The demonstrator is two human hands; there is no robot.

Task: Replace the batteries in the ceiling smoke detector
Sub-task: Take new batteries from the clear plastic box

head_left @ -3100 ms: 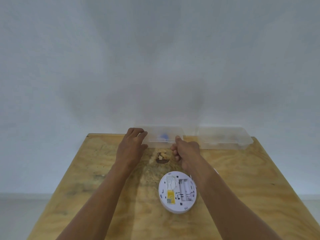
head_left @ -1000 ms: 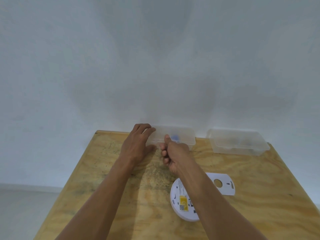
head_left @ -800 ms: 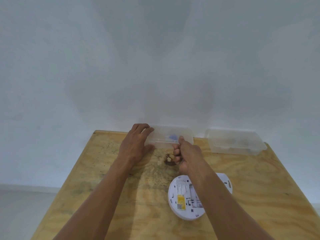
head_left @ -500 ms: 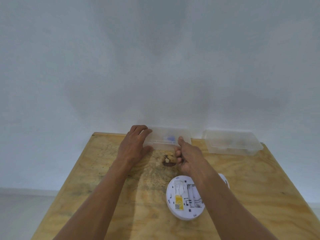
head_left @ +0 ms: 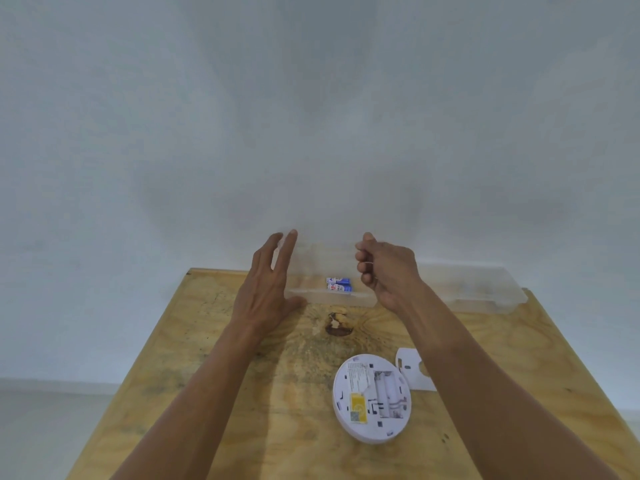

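A clear plastic box (head_left: 332, 297) stands at the table's far edge with its see-through lid (head_left: 325, 251) swung up. Two blue-and-white batteries (head_left: 339, 285) lie inside. My right hand (head_left: 388, 268) pinches the lid's right upper edge with curled fingers. My left hand (head_left: 268, 289) lies with straight fingers along the box's left end, its thumb at the front corner. The white round smoke detector (head_left: 372, 398) lies back-up near me, its battery bay showing no batteries. Its white mounting plate (head_left: 410, 367) lies just right of it, partly under my right forearm.
A second clear box (head_left: 485, 289) sits at the far right against the white wall. The plywood table (head_left: 225, 393) has a dark knot (head_left: 337, 323) in front of the open box. The table's left edge drops to the floor.
The lid of the clear box has swung up from shut, lifted by my right hand. My left fingers have straightened upward along the box, and the batteries inside now show.
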